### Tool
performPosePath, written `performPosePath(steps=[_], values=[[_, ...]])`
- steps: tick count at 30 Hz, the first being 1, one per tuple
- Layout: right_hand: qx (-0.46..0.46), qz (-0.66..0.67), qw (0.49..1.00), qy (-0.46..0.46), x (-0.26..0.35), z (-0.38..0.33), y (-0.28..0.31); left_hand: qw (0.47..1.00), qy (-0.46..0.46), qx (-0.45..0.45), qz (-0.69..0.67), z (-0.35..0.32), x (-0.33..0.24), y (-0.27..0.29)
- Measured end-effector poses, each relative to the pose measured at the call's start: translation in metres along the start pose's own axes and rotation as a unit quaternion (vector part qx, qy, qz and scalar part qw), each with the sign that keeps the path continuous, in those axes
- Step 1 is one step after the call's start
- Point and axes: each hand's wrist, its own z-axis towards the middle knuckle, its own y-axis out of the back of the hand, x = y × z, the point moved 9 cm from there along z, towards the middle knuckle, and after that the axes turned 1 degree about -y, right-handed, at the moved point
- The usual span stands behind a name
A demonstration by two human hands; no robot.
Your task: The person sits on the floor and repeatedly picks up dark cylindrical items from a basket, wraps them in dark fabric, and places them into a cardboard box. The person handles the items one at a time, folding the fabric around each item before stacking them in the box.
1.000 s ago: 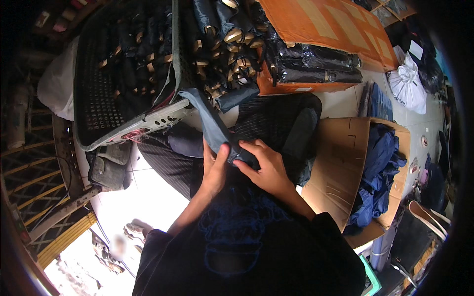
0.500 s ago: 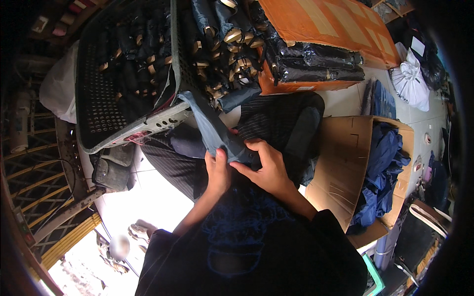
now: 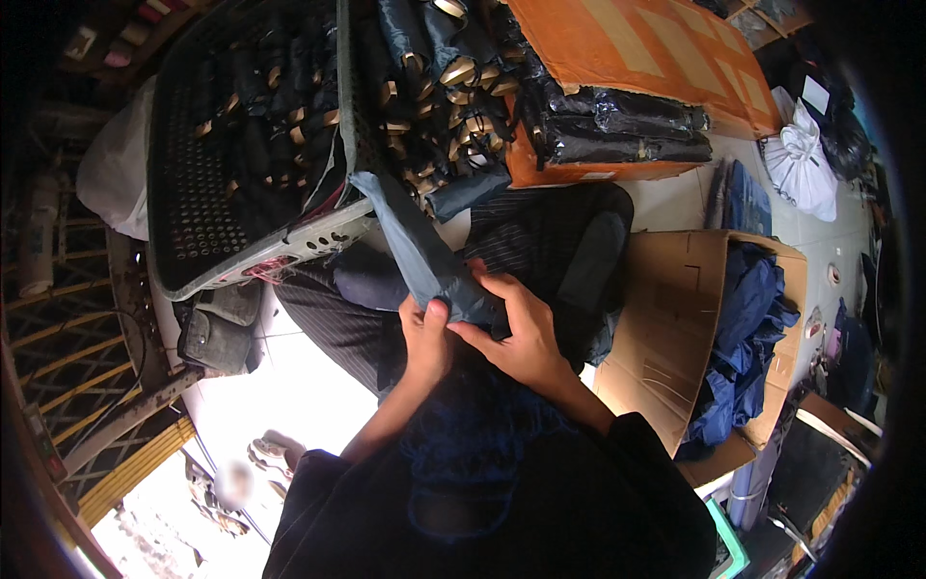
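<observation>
A blue-grey folded umbrella (image 3: 410,236) lies slantwise over my lap, its narrow far end by the plastic basket's rim. My left hand (image 3: 425,340) is closed on the near end, thumb on top of the cloth. From the other side my right hand (image 3: 524,333) grips the same end, thumb and fingers pinching the fabric. The tip between the two hands is partly hidden by the fingers. Just beyond my right hand lies my leg in dark striped trousers (image 3: 511,227).
A dark perforated basket (image 3: 193,241) at the far left holds several folded umbrellas. More umbrellas (image 3: 458,72) with pale handles pile beside it. An orange carton (image 3: 637,48) holds black wrapped packs. At the right, a brown carton (image 3: 666,328) contains blue cloth (image 3: 743,347).
Both hands keep their hold on the umbrella's near end. My left thumb and fingers have shifted slightly on the cloth; little else differs.
</observation>
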Motion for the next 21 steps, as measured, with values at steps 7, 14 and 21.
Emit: performPosePath(steps=[7,14,21], values=[[0.004,0.019,1.000,0.002,0.005,0.005,0.002,1.000,-0.020,-0.019,0.009,0.004,-0.015,-0.004],[0.023,0.132,0.969,-0.205,-0.028,-0.002,-0.016,0.997,0.064,-0.023,-0.032,0.018,0.003,-0.002],[0.043,0.226,0.907,-0.352,-0.077,-0.037,-0.025,0.980,0.122,-0.018,0.153,-0.006,0.025,-0.004]])
